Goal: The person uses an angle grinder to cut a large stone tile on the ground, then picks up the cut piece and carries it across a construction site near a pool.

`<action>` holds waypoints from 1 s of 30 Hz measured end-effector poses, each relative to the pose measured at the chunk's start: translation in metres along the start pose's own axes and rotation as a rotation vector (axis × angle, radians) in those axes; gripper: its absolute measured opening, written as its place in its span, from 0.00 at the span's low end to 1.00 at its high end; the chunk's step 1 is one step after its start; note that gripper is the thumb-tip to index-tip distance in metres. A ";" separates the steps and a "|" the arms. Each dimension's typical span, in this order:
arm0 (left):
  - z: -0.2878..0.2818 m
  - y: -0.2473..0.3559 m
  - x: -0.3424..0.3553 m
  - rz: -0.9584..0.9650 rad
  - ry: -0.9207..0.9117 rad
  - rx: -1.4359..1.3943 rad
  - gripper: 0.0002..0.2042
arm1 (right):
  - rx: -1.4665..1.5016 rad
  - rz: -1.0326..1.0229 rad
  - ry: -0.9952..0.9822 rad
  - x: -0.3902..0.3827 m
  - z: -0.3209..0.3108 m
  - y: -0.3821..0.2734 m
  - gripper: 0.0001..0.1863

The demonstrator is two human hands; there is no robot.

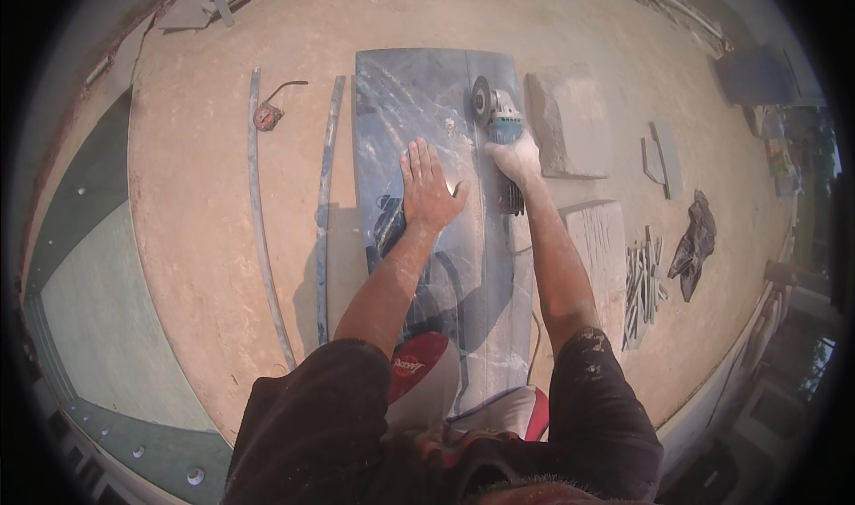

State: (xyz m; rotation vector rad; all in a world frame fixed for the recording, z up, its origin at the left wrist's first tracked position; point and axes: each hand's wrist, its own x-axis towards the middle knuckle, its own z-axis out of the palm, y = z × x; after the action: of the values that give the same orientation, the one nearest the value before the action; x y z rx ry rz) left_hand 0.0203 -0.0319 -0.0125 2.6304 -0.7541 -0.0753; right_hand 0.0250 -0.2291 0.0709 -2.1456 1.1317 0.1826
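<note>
A dark, polished stone slab [401, 86] with pale veins and a dusty surface lies lengthwise in front of me. Flat on it, fingers stretched out, rests my left hand [431, 188]. My right hand [515, 156] is wrapped round the body of an angle grinder [505, 124] with a teal housing and a grey metal head. Its round disc [482, 101] stands on edge over the slab's right part, beside a lengthwise line. Whether the disc touches the stone or spins, I cannot tell. The grinder's rear part shows below my right wrist.
Two narrow stone strips [329, 193] and a red tape measure [266, 117] lie to the left. Rough stone blocks [568, 122], thin offcuts [643, 282] and a crumpled black bag [693, 245] are on the right. A cable [537, 327] runs near my right arm.
</note>
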 end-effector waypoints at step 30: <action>-0.002 0.001 0.002 -0.016 -0.029 0.000 0.50 | -0.007 -0.042 -0.016 0.003 0.003 0.007 0.40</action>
State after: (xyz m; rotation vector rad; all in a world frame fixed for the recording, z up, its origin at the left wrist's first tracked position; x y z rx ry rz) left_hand 0.0216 -0.0324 -0.0101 2.6405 -0.7430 -0.1185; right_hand 0.0226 -0.2318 0.0638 -2.1686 1.0774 0.1850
